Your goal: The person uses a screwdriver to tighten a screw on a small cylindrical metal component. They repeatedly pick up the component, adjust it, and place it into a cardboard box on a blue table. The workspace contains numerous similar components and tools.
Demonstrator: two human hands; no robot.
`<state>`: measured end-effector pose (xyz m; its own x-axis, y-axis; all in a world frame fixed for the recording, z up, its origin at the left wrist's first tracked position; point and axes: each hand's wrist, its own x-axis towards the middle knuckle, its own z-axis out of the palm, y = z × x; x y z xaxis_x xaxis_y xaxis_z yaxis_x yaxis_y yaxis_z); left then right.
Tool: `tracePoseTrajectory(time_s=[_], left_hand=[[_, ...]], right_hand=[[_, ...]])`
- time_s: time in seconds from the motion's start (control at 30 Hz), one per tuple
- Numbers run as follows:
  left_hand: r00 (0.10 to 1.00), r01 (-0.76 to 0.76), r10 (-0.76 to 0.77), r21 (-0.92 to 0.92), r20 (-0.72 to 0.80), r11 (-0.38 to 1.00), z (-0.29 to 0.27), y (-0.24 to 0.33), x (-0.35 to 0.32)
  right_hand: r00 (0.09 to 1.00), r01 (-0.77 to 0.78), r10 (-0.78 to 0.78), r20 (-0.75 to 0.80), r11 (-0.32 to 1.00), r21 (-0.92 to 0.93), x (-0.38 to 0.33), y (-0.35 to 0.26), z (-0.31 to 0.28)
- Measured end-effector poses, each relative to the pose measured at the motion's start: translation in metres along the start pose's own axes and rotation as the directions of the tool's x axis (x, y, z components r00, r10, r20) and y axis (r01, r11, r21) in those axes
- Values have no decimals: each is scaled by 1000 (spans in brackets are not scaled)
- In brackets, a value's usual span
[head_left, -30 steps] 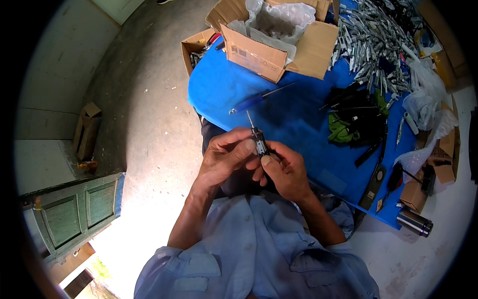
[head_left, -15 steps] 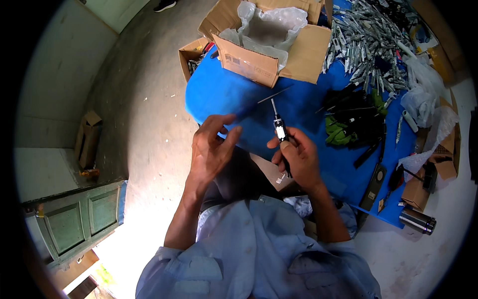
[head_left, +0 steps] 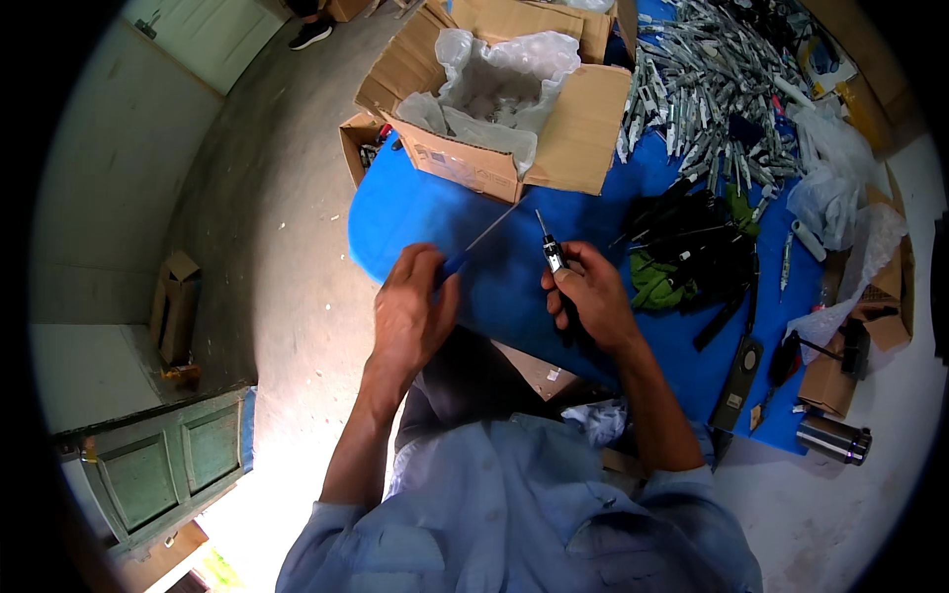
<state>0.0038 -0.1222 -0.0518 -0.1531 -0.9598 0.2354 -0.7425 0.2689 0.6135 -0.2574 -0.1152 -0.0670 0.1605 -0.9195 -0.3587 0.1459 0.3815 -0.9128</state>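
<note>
Right hand closed round black tool, axis pointing forward | left hand gripping screwdriver, slanted forward-right | blue worktop | grey floor

Screwdriver handle: partly hidden, left fingers | bystander's leg: cut off, top edge

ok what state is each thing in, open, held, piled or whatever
Blue-handled screwdriver: held in the left hand
Black tool: held in the right hand
Large cardboard box: open, flaps spread
Plastic liner: crumpled, open at the top
Small cardboard box: open
Grey parts: heaped loosely
</note>
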Motion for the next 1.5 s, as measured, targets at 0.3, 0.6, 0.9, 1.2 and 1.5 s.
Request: tracePoseTrajectory(time_s=[0.3,0.6,0.9,1.2,1.5], left_hand=[[854,505,-506,-415,118,757,-68,25,-77],[951,273,-304,-307,-59,912,-53,39,-99],[983,164,-169,-83,-69,983,-40,52,-84],[990,124,-122,22,-70,992,-39,58,-81],[992,109,-107,24,-70,994,-38,56,-84]], right_hand=[[982,53,-38,184,996,-74,25,-10,14],[934,232,-131,334,930,-284,39,-3,30],[880,375,-229,417,873,-311,41,5,17],[857,440,-312,410,857,-268,41,7,18],[852,453,-320,415,848,-276,40,6,20]])
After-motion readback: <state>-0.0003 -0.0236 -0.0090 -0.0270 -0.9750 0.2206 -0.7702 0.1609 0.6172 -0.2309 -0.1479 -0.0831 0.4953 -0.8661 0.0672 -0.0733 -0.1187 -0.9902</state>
